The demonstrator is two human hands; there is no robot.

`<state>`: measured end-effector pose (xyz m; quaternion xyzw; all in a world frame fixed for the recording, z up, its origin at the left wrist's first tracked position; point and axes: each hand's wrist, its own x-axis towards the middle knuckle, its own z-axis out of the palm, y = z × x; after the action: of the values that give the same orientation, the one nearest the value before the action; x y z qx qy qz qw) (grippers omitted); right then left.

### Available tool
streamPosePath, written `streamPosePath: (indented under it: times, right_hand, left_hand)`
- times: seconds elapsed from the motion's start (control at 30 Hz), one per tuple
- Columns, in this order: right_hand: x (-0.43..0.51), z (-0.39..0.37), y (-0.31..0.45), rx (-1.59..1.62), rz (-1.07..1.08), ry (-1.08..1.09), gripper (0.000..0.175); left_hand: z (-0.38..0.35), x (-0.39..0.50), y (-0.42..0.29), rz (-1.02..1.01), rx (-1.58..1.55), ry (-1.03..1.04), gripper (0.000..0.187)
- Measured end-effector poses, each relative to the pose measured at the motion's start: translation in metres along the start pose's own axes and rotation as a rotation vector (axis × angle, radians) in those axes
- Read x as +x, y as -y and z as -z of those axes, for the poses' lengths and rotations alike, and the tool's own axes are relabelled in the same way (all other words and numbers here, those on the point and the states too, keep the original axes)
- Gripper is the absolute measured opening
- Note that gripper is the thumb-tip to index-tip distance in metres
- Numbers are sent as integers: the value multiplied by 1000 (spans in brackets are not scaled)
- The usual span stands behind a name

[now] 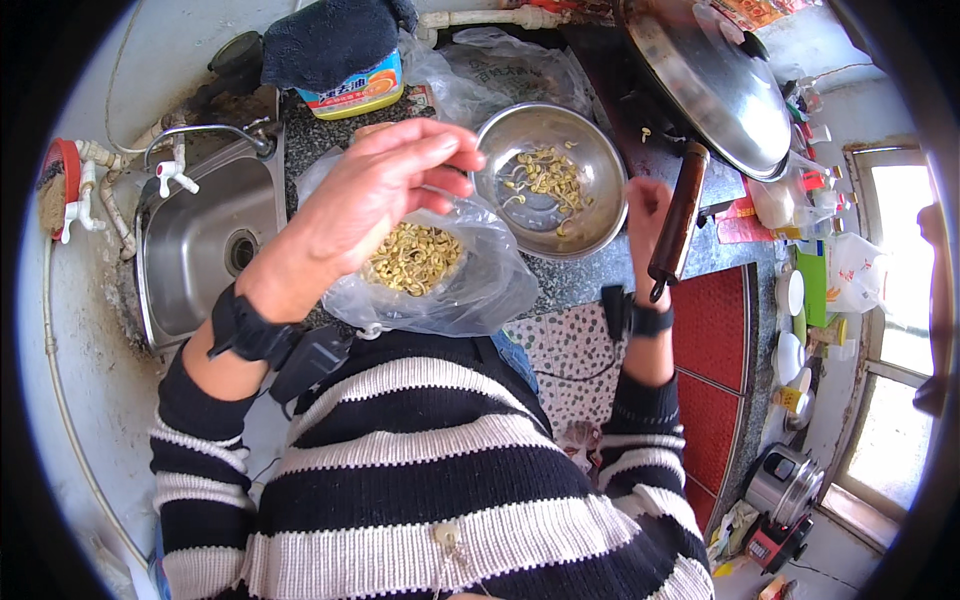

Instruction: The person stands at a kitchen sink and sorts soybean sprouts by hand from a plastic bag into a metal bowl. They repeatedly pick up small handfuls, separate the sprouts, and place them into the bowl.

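My left hand point(397, 176) is raised over a clear plastic bag point(495, 285), fingers apart and nothing seen in them. Short yellow bean sprouts point(416, 259) fill the open bag at the counter's front edge. Just right of it stands a stainless steel bowl point(517, 236) with a smaller heap of bean sprouts point(551, 176) inside. My right hand point(646, 217) is beside the bowl's right rim, partly behind a pan's dark handle point(679, 217). Its fingers are curled. Whether they touch the rim or hold anything cannot be told.
A steel sink point(202, 240) with a tap point(210, 131) is at the left. Behind the bag are a yellow tub point(360, 105) under a dark cloth point(330, 45) and a crumpled plastic bag point(517, 67). A lidded pan point(712, 82) stands at the right, its handle sticking out towards me.
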<state>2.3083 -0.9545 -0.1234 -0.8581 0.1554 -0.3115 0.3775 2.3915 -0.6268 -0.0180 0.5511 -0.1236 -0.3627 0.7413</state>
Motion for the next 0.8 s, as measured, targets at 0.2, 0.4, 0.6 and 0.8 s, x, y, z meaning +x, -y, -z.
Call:
streamPosePath:
  times: [0.2, 0.4, 0.6, 0.8]
  right_hand:
    - [77, -12, -63, -407, 89, -43, 25]
    - [112, -25, -116, -550, 277, 29, 20]
    - [39, 5, -53, 197, -137, 109, 21]
    - [-66, 2, 33, 641, -386, 180, 9]
  left_hand:
    - [7, -47, 17, 114, -24, -59, 23]
    - [20, -77, 35, 159, 34, -161, 23]
    - [39, -77, 54, 66, 264, -212, 24]
    - [54, -62, 71, 62, 757, -182, 18]
